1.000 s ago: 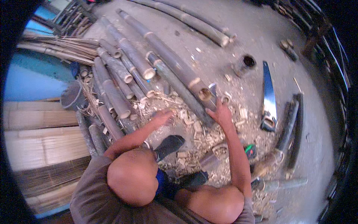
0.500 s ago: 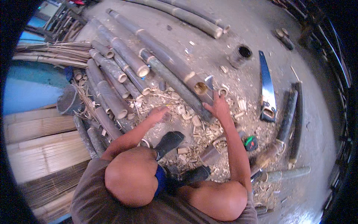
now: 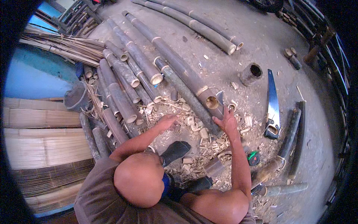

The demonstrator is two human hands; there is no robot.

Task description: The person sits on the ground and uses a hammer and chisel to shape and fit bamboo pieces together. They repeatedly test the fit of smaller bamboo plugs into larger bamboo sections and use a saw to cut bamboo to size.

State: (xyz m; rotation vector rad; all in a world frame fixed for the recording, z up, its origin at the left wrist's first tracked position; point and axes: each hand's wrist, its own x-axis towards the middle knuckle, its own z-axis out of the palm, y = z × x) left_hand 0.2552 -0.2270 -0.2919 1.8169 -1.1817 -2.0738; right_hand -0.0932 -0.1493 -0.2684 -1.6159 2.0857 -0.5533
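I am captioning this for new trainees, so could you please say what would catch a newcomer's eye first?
Probably the shiny saw on the floor at right. Next, the bamboo poles lying across the upper left and middle, and the pale chips scattered near the right hand.

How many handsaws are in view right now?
1: the handsaw lies on the floor, to the right of the right hand, blade pointing away from the person. Any under the wood chips would be hidden.

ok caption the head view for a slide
Right hand near a cut bamboo pole, wood chips scattered around.
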